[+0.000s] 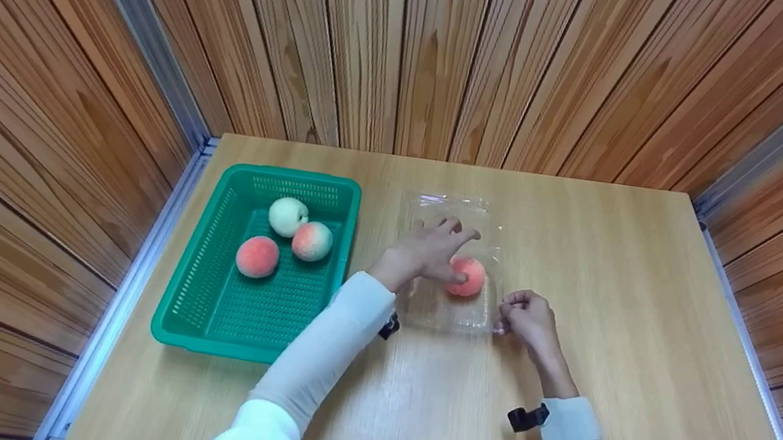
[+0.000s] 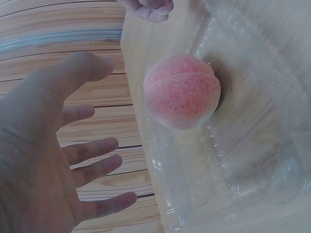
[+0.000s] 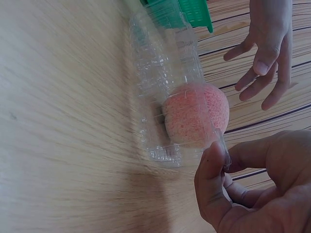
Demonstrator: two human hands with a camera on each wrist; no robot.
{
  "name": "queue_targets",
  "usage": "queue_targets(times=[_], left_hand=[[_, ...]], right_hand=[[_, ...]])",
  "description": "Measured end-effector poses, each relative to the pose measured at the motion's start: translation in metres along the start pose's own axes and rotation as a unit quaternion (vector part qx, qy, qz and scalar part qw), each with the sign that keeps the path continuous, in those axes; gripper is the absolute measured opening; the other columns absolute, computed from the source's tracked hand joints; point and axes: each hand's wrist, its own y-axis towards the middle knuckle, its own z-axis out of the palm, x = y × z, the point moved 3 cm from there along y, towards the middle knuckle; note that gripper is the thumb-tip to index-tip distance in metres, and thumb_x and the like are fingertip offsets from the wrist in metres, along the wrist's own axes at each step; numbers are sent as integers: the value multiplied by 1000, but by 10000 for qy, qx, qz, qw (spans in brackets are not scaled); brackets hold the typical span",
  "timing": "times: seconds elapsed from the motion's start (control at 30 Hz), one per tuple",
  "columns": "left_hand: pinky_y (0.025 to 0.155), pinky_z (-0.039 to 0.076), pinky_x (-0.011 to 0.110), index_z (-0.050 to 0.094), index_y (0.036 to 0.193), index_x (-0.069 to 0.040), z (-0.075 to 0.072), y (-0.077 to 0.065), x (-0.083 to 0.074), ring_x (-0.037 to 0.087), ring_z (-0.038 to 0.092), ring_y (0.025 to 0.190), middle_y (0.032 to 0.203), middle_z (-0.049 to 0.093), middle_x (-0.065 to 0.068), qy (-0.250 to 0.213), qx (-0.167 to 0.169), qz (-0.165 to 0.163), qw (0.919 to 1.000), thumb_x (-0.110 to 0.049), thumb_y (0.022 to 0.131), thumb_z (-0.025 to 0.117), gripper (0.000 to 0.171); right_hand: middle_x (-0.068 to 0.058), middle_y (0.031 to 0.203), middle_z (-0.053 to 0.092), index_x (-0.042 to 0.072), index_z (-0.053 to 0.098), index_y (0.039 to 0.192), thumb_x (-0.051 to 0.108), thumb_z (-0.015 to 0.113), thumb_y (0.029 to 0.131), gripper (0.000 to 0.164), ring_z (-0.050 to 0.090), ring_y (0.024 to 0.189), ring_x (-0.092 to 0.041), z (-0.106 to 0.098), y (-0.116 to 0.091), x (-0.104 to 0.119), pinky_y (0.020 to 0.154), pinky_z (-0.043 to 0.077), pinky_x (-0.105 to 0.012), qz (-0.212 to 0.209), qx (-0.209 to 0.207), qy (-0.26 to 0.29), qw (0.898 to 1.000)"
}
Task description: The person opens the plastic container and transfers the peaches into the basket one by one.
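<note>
A clear plastic clamshell box [image 1: 425,308] lies opened on the table, its lid [image 1: 430,210] folded toward the back. One pink peach [image 2: 182,92] sits in the right part of the box. Over the box hovers my left hand [image 1: 429,248], fingers spread and apart from the peach in the left wrist view. My right hand [image 1: 530,318] pinches the box's right edge between thumb and forefinger, as the right wrist view shows at the rim [image 3: 224,150].
To the left stands a green plastic basket [image 1: 163,319] with a white peach [image 1: 287,217], a pink-and-white peach [image 1: 312,241] and a pink peach [image 1: 257,257] inside. Wood-panelled walls [image 1: 436,52] border the table [image 1: 625,281] at the back and sides.
</note>
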Motion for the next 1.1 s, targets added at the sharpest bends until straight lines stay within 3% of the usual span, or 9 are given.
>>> queue_targets(times=[0.87,1.1], left_hand=[[124,39,57,42,161,-32,21,12,-9,30,42,151,159,48,6,144,174,-102,9997,-55,95,73,77],[122,41,55,40,162,-32,23,15,-12,30,45,150,158,49,7,589,242,-87,9979,-60,97,66,76]], right_hand=[[-7,81,62,-10,59,114,-1,56,99,18,67,69,-16,-1,0,0,63,61,-31,11,-9,-3,10000],[-4,80,59,-10,60,111,-3,57,98,15,65,65,-15,0,-1,1,59,60,-28,-34,-15,7,10000]])
